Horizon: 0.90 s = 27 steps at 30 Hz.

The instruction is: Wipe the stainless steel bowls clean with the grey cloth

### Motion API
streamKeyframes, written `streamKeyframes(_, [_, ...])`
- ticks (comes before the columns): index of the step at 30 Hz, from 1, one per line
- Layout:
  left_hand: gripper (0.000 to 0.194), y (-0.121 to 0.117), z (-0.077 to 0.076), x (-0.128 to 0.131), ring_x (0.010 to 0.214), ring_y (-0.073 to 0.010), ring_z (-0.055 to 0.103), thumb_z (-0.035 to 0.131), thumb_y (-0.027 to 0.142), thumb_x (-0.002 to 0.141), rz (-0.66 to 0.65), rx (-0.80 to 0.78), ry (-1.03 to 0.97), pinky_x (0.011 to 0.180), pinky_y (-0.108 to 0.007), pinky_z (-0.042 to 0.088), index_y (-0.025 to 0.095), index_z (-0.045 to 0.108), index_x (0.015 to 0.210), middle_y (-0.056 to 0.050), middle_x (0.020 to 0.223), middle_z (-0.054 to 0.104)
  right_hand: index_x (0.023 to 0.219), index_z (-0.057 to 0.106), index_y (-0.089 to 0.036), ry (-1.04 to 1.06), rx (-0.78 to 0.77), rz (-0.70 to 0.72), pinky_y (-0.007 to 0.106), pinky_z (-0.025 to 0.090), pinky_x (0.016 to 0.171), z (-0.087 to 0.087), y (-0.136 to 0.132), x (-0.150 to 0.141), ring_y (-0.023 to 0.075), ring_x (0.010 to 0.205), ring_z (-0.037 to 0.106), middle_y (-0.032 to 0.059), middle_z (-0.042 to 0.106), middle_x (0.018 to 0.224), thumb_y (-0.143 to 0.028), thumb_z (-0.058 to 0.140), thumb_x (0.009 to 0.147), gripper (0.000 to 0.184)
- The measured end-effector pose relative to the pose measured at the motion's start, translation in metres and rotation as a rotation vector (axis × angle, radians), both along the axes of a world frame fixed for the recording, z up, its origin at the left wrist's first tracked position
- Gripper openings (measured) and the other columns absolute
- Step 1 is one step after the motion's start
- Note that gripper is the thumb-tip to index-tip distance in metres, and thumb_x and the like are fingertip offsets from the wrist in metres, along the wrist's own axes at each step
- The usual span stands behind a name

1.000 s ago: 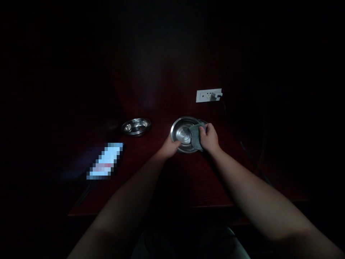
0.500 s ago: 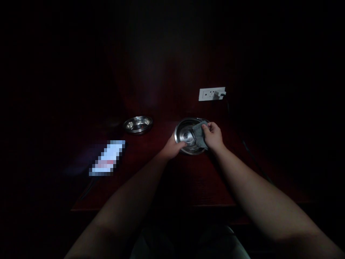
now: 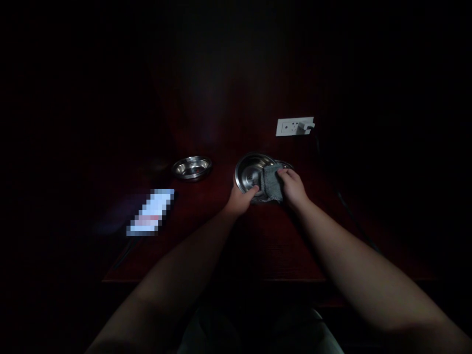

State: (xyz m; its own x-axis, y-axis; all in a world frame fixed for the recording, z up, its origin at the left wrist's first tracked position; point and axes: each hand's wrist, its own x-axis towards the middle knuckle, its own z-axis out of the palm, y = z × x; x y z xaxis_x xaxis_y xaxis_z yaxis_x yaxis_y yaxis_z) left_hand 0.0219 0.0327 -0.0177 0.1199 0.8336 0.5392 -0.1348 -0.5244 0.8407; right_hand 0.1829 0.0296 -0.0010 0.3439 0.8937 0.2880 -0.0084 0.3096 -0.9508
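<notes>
The scene is very dark. A steel bowl (image 3: 250,172) is tilted up off the dark red table (image 3: 265,246), and my left hand (image 3: 240,199) grips its near rim, thumb over the edge. My right hand (image 3: 294,187) is closed on a grey cloth (image 3: 272,182) pressed against the bowl's right inner side. The rim of another steel dish (image 3: 285,164) shows just behind the cloth.
A second steel bowl (image 3: 191,167) sits to the left. A lit, blurred screen (image 3: 151,212) lies further left, near the table's front. A white socket plate (image 3: 294,126) with a plug and a dark cable sits behind the bowls.
The bowl has tipped up more steeply toward me. My right hand has moved the cloth a little lower on the bowl's right side. The view has drifted slightly.
</notes>
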Motion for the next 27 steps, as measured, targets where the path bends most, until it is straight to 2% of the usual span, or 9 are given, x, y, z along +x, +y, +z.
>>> streamKeyframes(5, [0.058,0.006,-0.004,-0.002,0.114,-0.0225,0.048,0.062,0.019,0.069,0.071,-0.008,-0.003,0.101,-0.039,0.032,0.016,0.038,0.122,-0.010,0.122,0.051,0.076,0.053,-0.018,0.001,-0.013,0.103,0.024,0.038,0.054,0.001,-0.001,-0.002,0.0117,0.058,0.049,-0.0031,0.054,0.065,-0.026,0.057,0.060,0.018])
streamKeyframes(9, [0.062,0.005,-0.002,-0.003,0.112,-0.0231,0.049,0.063,0.018,0.067,0.090,-0.018,-0.004,0.099,-0.039,0.033,0.017,0.037,0.123,-0.010,0.120,0.052,0.077,0.051,-0.018,-0.050,-0.004,0.123,0.026,0.040,0.057,-0.001,0.000,-0.002,0.0122,0.057,0.051,-0.0027,0.056,0.065,-0.027,0.059,0.061,0.020])
streamKeyframes(13, [0.074,0.003,0.002,-0.003,0.116,-0.0243,0.046,0.067,0.019,0.064,0.035,0.000,-0.003,0.100,-0.040,0.032,0.019,0.031,0.129,-0.011,0.125,0.048,0.075,0.048,-0.019,-0.159,0.013,0.036,0.027,0.040,0.057,-0.006,0.004,0.000,0.0129,0.060,0.051,-0.0022,0.055,0.068,-0.030,0.058,0.063,0.019])
streamKeyframes(18, [0.071,0.000,0.006,-0.002,0.117,-0.0244,0.044,0.067,0.019,0.065,-0.065,-0.004,-0.027,0.101,-0.039,0.031,0.019,0.034,0.128,-0.009,0.126,0.048,0.076,0.047,-0.020,-0.321,0.007,-0.109,0.028,0.040,0.060,-0.010,0.008,0.005,0.0144,0.063,0.050,-0.0006,0.054,0.072,-0.034,0.054,0.069,0.017])
streamKeyframes(21, [0.067,-0.002,0.008,-0.001,0.117,-0.0240,0.044,0.066,0.018,0.065,-0.089,-0.001,-0.025,0.101,-0.038,0.032,0.018,0.037,0.126,-0.009,0.124,0.050,0.075,0.047,-0.020,-0.359,-0.001,-0.159,0.029,0.039,0.059,-0.010,0.008,0.005,0.0148,0.062,0.049,-0.0004,0.053,0.070,-0.037,0.051,0.071,0.018])
streamKeyframes(27, [0.072,-0.008,0.012,0.001,0.117,-0.0229,0.045,0.065,0.019,0.067,-0.147,0.046,-0.030,0.101,-0.038,0.032,0.019,0.031,0.130,-0.010,0.127,0.048,0.074,0.048,-0.020,-0.377,0.020,-0.228,0.029,0.037,0.059,-0.009,0.008,0.005,0.0147,0.060,0.047,-0.0007,0.052,0.067,-0.041,0.051,0.072,0.022])
